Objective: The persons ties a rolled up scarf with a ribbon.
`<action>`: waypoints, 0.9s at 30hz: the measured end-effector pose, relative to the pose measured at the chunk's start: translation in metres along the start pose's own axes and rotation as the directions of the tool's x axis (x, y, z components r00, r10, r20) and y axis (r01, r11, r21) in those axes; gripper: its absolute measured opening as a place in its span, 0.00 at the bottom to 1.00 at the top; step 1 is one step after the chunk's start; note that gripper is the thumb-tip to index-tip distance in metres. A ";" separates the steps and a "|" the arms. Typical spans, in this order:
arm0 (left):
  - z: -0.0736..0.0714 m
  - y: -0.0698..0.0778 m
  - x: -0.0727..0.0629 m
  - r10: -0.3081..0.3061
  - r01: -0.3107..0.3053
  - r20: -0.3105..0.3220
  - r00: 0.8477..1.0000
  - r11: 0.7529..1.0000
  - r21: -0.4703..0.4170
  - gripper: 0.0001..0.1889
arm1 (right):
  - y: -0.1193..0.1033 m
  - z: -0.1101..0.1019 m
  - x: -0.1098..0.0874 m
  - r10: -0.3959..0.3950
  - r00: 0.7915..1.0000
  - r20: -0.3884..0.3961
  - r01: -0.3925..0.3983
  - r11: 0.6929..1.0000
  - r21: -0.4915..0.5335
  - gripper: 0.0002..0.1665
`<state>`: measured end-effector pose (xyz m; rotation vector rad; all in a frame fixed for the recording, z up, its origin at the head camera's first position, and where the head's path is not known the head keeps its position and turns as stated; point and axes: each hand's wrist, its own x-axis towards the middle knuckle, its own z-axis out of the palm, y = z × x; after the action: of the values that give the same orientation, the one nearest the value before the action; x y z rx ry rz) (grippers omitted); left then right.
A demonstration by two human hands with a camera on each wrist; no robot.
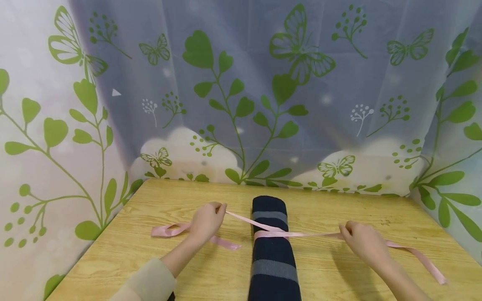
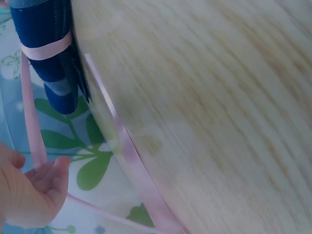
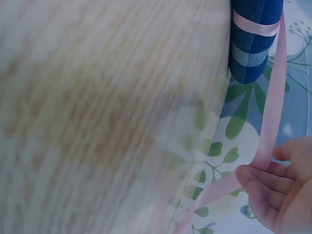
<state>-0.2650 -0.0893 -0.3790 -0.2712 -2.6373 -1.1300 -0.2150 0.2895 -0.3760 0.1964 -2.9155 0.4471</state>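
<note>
A dark navy cloth roll with grey stripes (image 1: 273, 251) lies lengthwise on the table, and a pink ribbon (image 1: 263, 235) is wrapped round its middle. The ribbon's two ends cross on top of the roll. To the left of it, my left hand (image 1: 207, 219) pinches one end, pulled taut and raised a little. On the other side my right hand (image 1: 365, 242) grips the other end, also stretched straight. Past each hand a loose ribbon tail trails down onto the table. In the left wrist view the ribbon band (image 2: 48, 50) sits snug round the roll (image 2: 61, 75).
The wooden table (image 1: 180, 192) has a light yellow grain. Behind it and at both sides hangs a curtain (image 1: 241, 83) printed with green leaves and butterflies, meeting the table's far edge.
</note>
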 end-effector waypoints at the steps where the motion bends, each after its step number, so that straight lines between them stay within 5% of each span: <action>1: -0.001 0.000 0.001 -0.014 0.014 -0.012 1.000 0.999 -0.037 0.17 | 0.000 0.000 0.000 -0.012 1.000 -0.025 0.012 1.000 -0.014 0.17; 6: -0.004 0.005 0.003 -0.095 0.076 -0.081 0.992 0.975 -0.210 0.13 | -0.001 -0.002 0.000 -0.039 0.992 -0.123 0.031 0.998 -0.062 0.13; 15: -0.002 0.011 0.005 -0.219 0.156 -0.149 0.964 0.924 -0.350 0.10 | -0.003 -0.003 0.002 0.021 0.982 -0.187 -0.022 1.000 -0.003 0.15; 21: 0.000 0.013 0.005 -0.245 0.164 -0.172 0.954 0.908 -0.385 0.08 | -0.005 -0.002 0.004 0.099 0.983 -0.156 -0.088 0.993 0.074 0.14; 27: 0.002 0.016 0.006 -0.278 0.175 -0.162 0.947 0.867 -0.466 0.07 | -0.007 0.002 0.004 0.145 0.982 -0.118 -0.126 0.980 0.154 0.13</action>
<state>-0.2666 -0.0764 -0.3679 0.0909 -2.2249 -1.7338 -0.2179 0.2823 -0.3748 -0.0120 -2.7805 0.6695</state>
